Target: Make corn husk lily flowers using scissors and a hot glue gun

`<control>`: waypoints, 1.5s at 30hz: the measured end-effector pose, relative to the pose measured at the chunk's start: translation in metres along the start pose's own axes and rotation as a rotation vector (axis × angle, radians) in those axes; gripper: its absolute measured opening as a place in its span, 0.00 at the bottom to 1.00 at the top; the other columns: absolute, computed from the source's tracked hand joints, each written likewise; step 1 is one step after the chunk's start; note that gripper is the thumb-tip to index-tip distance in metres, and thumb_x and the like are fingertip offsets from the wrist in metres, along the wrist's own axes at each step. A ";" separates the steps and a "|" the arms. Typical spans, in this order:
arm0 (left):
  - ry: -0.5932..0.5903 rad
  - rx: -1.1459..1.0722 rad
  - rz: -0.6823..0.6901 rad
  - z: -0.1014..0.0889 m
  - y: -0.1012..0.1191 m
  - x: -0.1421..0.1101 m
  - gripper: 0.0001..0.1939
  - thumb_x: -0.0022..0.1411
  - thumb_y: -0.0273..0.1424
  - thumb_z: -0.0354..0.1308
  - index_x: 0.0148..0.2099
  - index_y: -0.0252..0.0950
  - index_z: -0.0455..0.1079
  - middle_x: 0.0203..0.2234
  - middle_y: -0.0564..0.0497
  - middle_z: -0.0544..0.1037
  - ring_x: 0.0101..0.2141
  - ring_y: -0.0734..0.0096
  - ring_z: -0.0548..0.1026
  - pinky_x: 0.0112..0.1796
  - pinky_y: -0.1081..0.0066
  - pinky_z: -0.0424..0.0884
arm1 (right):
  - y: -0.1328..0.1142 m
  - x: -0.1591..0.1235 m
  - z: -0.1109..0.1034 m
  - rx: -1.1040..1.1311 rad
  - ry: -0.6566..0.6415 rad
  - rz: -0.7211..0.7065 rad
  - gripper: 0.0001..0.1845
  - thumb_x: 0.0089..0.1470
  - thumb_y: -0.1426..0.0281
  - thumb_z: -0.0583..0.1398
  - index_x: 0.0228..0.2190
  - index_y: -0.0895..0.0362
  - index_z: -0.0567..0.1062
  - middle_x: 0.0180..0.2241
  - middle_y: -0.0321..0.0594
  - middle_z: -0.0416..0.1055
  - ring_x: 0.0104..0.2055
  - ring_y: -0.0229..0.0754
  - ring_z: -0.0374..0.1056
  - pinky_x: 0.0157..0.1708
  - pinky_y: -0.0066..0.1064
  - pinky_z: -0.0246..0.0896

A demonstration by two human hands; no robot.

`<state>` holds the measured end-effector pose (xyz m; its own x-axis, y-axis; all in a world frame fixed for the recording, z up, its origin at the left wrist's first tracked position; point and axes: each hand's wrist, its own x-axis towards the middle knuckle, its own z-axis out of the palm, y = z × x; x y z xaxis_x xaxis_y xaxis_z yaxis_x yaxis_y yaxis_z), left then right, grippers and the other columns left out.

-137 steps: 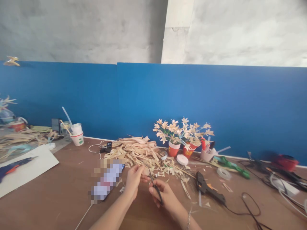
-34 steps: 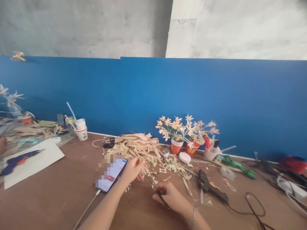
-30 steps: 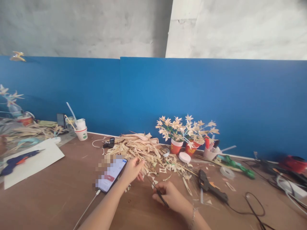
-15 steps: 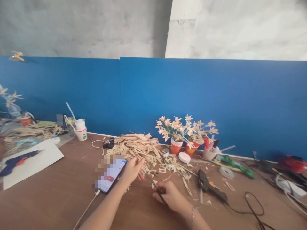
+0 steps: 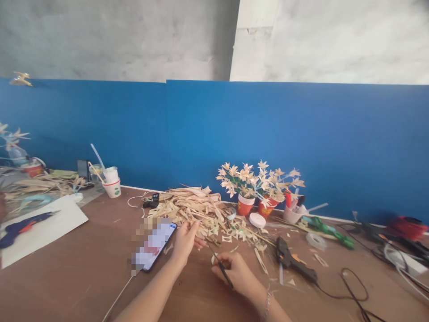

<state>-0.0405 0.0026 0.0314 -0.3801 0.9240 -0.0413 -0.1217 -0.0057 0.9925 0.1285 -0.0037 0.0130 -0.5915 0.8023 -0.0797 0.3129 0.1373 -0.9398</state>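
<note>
My left hand (image 5: 186,241) is just right of the phone, with its thumb and fingers drawn together. Whatever is between those fingertips, if anything, is too small to make out. In my right hand (image 5: 237,272) is a slim dark tool with a thin pointed end (image 5: 222,268), held like a pen and angled toward my left fingers. Its exact kind does not show. A small pale scrap (image 5: 213,258) lies by the tool's tip. Behind both hands spreads a heap of dry pale husk strips (image 5: 191,205), with cut bits at its front.
A phone (image 5: 160,243) on a white cable lies left. Pale flowers (image 5: 246,174) stand in red paper cups (image 5: 246,206) at the back. A black glue gun (image 5: 295,264) with its cord and a tape roll (image 5: 316,241) lie right. A white board (image 5: 72,212) is far left.
My left hand has turned slightly and shifted a little left, its lower fingers showing more. The right hand and tool stay almost in place.
</note>
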 end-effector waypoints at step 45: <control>0.061 0.156 0.133 -0.010 0.002 0.008 0.15 0.49 0.42 0.57 0.24 0.36 0.61 0.08 0.62 0.62 0.08 0.80 0.61 0.10 0.81 0.52 | 0.001 -0.005 -0.007 0.247 -0.113 0.091 0.20 0.37 0.59 0.64 0.29 0.59 0.66 0.14 0.26 0.62 0.13 0.30 0.58 0.08 0.18 0.51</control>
<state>-0.0526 0.0058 0.0317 -0.4383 0.8944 0.0888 0.0743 -0.0624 0.9953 0.1371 -0.0030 0.0144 -0.6525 0.7334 -0.1907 0.1858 -0.0891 -0.9785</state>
